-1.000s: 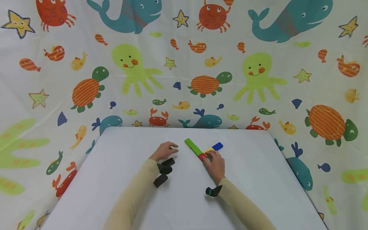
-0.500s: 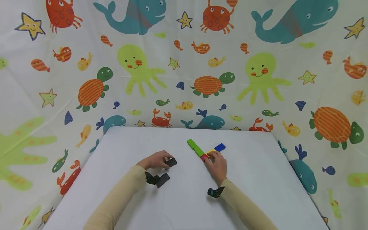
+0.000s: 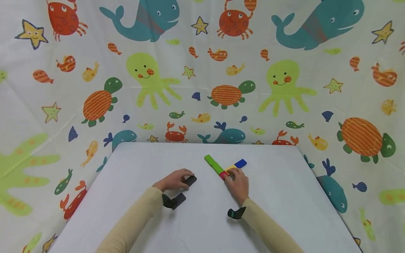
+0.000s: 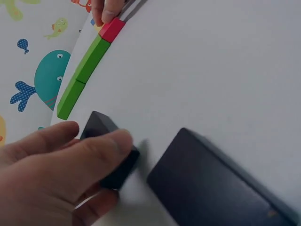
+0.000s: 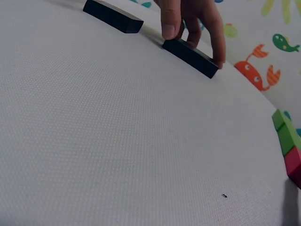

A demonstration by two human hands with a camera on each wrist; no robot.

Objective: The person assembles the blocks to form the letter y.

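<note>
My left hand (image 3: 174, 180) grips a black rectangular block (image 3: 190, 181) at the centre left of the white table, thumb on the near side and fingers over the far side. A second black block (image 4: 211, 179) lies beside it, closer to me, by the left wrist. With thumb and fingertips, my right hand (image 3: 238, 184) pinches the red block (image 4: 112, 30) at the corner of a V-shaped row. Two green blocks (image 3: 214, 164) run from the red one to the upper left. A yellow block (image 3: 230, 167), partly hidden by the fingers, and a blue block (image 3: 240, 163) form the other arm.
The white table (image 3: 202, 225) bears all the blocks. Behind and around it hangs a white cloth (image 3: 196, 112) printed with sea animals. Dark wrist-worn cameras, one of them a strap device (image 3: 236, 213) on the right, sit below each hand.
My left hand has come back toward me from beyond the black blocks and taken hold of the farther one, which has turned slightly. The right hand keeps its place at the red block.
</note>
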